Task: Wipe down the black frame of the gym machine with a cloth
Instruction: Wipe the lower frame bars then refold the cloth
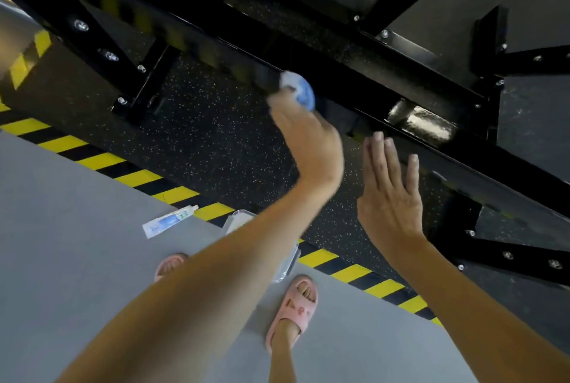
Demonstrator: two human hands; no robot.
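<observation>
Left hand gripped blue cloth vs. black frame to wipe it; right hand, grip open, hovered nearby, prob. for balance.

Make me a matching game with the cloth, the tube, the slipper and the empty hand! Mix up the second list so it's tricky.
Things:
1 cloth
2 tube
3 slipper
4 right hand

States:
A lying on the grey floor
B pink
C open, fingers straight
D held against the black frame by the left hand

Pairs: 1-D, 2-A, 3-B, 4-C
</observation>
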